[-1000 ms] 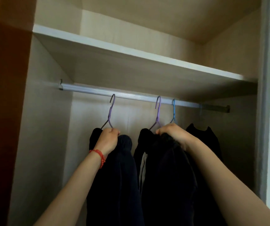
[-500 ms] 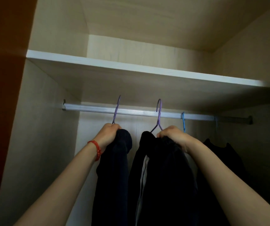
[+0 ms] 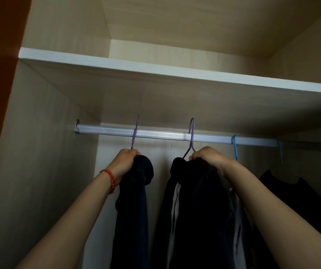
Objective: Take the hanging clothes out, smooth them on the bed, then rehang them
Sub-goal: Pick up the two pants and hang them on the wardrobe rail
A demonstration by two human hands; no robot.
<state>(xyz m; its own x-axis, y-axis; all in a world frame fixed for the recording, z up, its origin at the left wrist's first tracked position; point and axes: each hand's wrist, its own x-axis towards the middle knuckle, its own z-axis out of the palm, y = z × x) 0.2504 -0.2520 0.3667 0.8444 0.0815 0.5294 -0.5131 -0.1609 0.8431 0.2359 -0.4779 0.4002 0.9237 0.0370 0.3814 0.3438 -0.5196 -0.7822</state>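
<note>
Fingers of the left hand (image 3: 125, 161) curl tight around the top of a dark garment (image 3: 134, 200) just below the neck of a purple hanger (image 3: 135, 131), and those of the right hand (image 3: 207, 158) bunch the shoulder of a second dark garment (image 3: 196, 220) at the base of another purple hanger (image 3: 191, 136). Both hooks rise straight above the knuckles, their curves standing higher than the rail (image 3: 175, 134); whether they rest on it or are lifted clear is hard to judge from this low angle. Directly over the hooks, close above, runs the underside of a shelf (image 3: 155, 67), with a bare upper compartment beyond it. Right of the right hand's fingers a blue hanger (image 3: 235, 147) sits hooked on the rail, and farther right a paler one (image 3: 280, 152) in shadow, with a third dark garment (image 3: 295, 193) hanging below, partly hidden behind the right forearm. A pale strip of lining shows inside the second garment, below the right hand's fingers. Left of the left hand's fingers stands the wardrobe's side wall (image 3: 39, 152), and behind both hands its pale back panel. A red bracelet (image 3: 110, 180) circles the left wrist, just beneath the gripping hand. Both held garments hang straight down between the forearms, inside the wardrobe's hanging space.
</note>
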